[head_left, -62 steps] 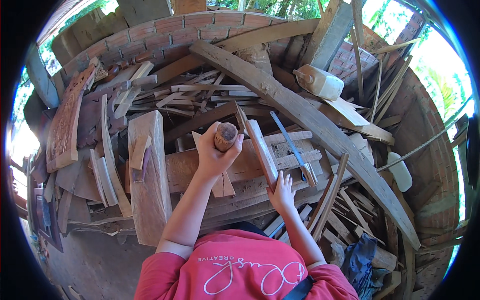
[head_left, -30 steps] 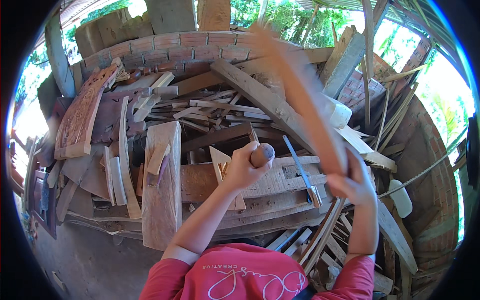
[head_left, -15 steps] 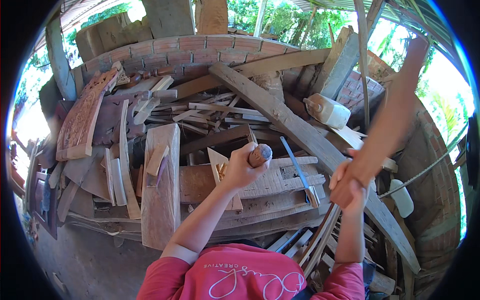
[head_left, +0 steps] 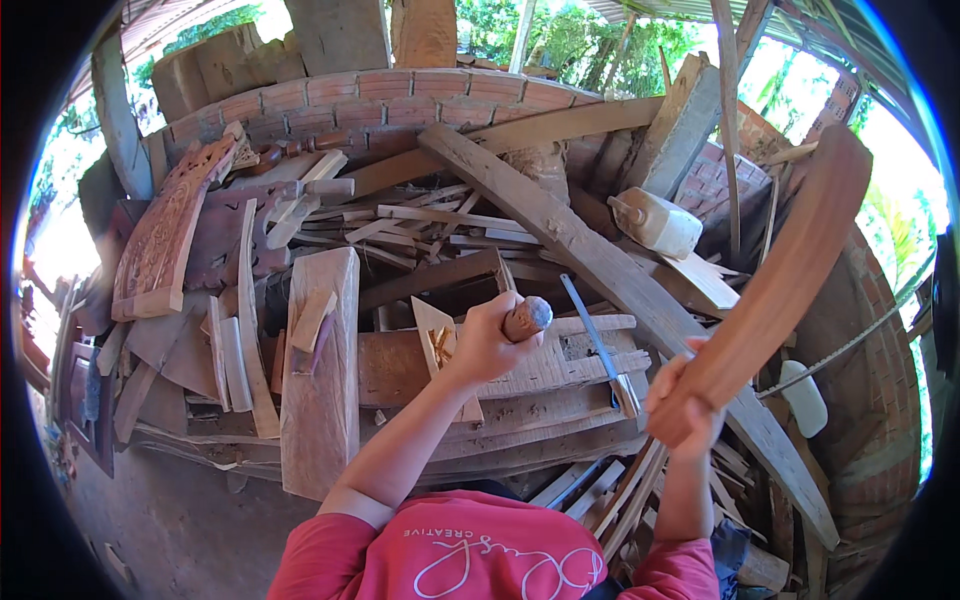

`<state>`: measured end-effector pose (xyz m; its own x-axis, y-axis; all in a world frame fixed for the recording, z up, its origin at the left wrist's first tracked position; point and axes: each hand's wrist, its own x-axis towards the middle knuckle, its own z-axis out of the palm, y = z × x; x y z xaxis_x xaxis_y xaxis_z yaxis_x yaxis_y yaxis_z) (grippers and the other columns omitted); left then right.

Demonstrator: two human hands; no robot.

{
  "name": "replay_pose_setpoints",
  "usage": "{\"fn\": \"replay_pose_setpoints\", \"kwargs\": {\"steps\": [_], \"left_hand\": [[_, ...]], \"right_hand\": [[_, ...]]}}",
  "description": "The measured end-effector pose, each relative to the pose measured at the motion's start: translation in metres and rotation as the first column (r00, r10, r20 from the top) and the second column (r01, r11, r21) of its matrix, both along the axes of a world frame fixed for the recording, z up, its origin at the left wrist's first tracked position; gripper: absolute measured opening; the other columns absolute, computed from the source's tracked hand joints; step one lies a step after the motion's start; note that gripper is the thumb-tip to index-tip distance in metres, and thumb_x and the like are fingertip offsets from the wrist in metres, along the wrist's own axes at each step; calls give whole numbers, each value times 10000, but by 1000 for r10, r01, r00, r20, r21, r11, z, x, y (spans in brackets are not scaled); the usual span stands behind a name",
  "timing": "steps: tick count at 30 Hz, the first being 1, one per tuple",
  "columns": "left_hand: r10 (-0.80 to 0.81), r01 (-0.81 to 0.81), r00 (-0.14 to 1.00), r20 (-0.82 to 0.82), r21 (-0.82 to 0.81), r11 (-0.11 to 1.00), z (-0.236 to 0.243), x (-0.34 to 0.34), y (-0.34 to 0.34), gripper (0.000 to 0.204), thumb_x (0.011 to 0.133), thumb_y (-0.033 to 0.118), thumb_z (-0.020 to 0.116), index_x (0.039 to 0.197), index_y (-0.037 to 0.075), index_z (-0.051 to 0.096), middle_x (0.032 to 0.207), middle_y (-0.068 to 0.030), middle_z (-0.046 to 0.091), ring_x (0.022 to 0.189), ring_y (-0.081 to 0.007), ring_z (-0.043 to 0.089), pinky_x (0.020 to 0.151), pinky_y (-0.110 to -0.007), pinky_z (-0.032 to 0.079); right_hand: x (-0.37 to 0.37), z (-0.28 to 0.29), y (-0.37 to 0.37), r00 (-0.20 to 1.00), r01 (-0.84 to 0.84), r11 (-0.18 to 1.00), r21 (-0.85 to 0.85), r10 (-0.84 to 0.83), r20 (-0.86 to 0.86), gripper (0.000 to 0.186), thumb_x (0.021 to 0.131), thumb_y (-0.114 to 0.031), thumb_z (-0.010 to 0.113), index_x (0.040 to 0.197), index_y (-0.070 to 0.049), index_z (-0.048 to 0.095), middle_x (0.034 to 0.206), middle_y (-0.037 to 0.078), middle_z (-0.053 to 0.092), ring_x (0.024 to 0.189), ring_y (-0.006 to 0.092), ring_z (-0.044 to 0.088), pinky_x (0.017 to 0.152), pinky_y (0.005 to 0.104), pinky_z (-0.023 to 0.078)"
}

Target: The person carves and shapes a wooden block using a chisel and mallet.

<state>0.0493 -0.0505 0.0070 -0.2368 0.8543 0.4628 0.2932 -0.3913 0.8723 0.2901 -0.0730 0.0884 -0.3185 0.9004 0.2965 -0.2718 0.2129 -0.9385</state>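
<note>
The wood pile (head_left: 480,230) fills the scene. The right hand (head_left: 684,400) grips a flat wooden club (head_left: 785,275), raised at the right. The left hand (head_left: 487,338), fingers closed, holds a wooden-handled chisel (head_left: 525,317) upright over a plank (head_left: 520,375) at centre. No cut is visible; carving appears barely begun.

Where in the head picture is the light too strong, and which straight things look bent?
Head view: the sky and leaves behind the brick wall are overexposed, the left and right rims nearly white; the long plank and the wall curve from fisheye distortion; the wooden club in the right hand is sharp here; the left hand grips a wooden handle.
</note>
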Motion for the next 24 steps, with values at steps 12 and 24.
{"fn": "replay_pose_setpoints", "kwargs": {"steps": [12,24], "left_hand": [[5,-5,1000,-14,-23,1000,1,-1,1,203,666,48,691,826,28,567,693,-48,578,641,-88,516,599,-251,437],[-10,11,1000,-23,9,1000,-3,-2,3,269,651,118,728,847,31,564,702,-104,588,637,-176,579,601,-290,450]], "right_hand": [[-3,-12,-3,977,-16,999,28,21,-214,547,629,-140,679,1104,5,448,753,84,515,647,148,524,524,262,437],[6,6,-17,997,81,996,48,-82,17,591,640,-195,701,1125,28,448,780,42,528,612,78,491,528,225,397]]}}
